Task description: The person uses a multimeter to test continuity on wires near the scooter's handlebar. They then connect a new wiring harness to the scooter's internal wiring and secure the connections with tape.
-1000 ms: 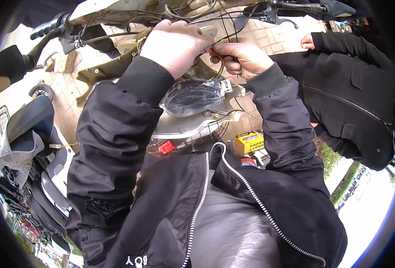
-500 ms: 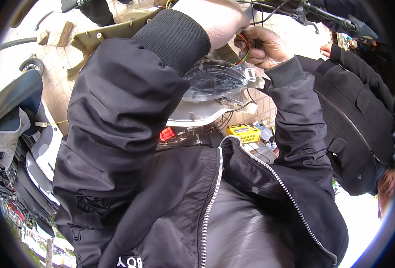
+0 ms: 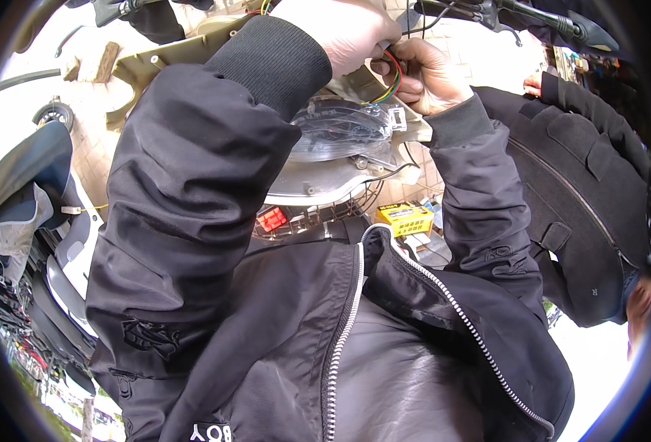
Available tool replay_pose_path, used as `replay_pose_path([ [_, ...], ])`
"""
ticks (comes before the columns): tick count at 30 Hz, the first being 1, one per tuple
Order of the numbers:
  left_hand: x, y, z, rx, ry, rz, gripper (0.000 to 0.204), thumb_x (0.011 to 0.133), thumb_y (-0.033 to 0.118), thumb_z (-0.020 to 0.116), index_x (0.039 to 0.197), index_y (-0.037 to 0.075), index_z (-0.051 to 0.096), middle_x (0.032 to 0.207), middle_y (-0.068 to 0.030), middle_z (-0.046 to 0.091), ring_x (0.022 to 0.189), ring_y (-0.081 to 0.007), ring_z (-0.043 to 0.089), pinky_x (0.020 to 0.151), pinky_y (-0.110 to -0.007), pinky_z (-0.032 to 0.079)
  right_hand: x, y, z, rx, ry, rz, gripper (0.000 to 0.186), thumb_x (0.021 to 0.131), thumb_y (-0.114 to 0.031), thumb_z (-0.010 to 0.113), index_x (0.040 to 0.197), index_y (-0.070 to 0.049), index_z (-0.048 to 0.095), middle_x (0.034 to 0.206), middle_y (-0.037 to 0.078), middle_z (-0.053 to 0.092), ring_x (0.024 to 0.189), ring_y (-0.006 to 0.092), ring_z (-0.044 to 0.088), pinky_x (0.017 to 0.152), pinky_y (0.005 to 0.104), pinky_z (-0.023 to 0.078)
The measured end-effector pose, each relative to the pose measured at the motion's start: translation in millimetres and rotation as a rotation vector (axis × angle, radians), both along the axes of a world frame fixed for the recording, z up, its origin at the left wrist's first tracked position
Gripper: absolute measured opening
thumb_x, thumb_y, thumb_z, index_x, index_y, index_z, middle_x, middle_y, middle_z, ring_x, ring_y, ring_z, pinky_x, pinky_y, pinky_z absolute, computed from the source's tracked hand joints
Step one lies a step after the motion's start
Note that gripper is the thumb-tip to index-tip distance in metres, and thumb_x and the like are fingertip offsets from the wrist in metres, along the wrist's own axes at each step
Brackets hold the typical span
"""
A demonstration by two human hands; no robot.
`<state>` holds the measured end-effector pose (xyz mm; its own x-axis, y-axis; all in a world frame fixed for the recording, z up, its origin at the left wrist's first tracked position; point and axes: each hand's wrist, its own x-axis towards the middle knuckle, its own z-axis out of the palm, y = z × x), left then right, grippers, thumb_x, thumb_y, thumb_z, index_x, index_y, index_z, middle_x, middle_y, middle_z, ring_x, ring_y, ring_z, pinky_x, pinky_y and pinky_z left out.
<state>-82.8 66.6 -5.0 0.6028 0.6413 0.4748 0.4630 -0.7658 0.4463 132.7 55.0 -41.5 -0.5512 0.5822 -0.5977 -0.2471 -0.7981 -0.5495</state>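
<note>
My left hand (image 3: 344, 33) is closed, its fingertips pinching the upper end of a bundle of thin coloured wires (image 3: 397, 82), red, yellow and green. Against it, my right hand (image 3: 432, 74) has its fingers curled round the same bundle; the exact point of contact is partly hidden between the fingers. The wires run down to a scooter instrument cluster (image 3: 344, 134) with a clear cover, just below my hands. A small white connector piece (image 3: 397, 118) sits at the cluster's right end. The cluster rests in a pale plastic housing (image 3: 314, 188).
Handlebars with a brake lever (image 3: 498, 18) cross the top right. A person in a dark coat (image 3: 576, 169) stands close on the right. Nearer me are a wire basket, a red object (image 3: 271, 219) and a yellow box (image 3: 406, 217). A beige panel (image 3: 145, 74) lies left; parked scooters (image 3: 64, 250) stand beyond.
Both hands have shifted slightly left and up in the picture, together with the cluster, as the view moved a little. They keep their hold on the wires.
</note>
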Motion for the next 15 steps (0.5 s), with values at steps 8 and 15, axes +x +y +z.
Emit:
replay_pose_path([
  [8,1.5,0.8,-3.1,-0.072,0.053,-0.029,0.016,0.076,0.009,0.058,0.086,0.009,0.072,0.079,-0.0106,0.065,0.079,-0.0281,0.064,0.069,-0.036,0.051,1.7,0.5,-4.0,0.012,-0.015,0.018,0.026,0.089,-0.017,0.049,0.095,0.007,0.059,0.076,0.015,0.066,0.037,0.0057,0.035,0.033,0.0191,0.025],
  [15,4.7,2.9,-3.2,-0.051,0.211,-0.011,0.017,0.080,0.018,0.066,0.094,0.010,0.066,0.090,-0.0066,0.060,0.089,-0.0256,0.062,0.076,-0.037,0.050,-4.2,-2.7,2.9,0.053,-0.103,-0.042,0.022,0.089,-0.019,0.051,0.096,0.000,0.061,0.074,0.011,0.066,0.041,0.0046,0.040,0.037,0.0187,0.027],
])
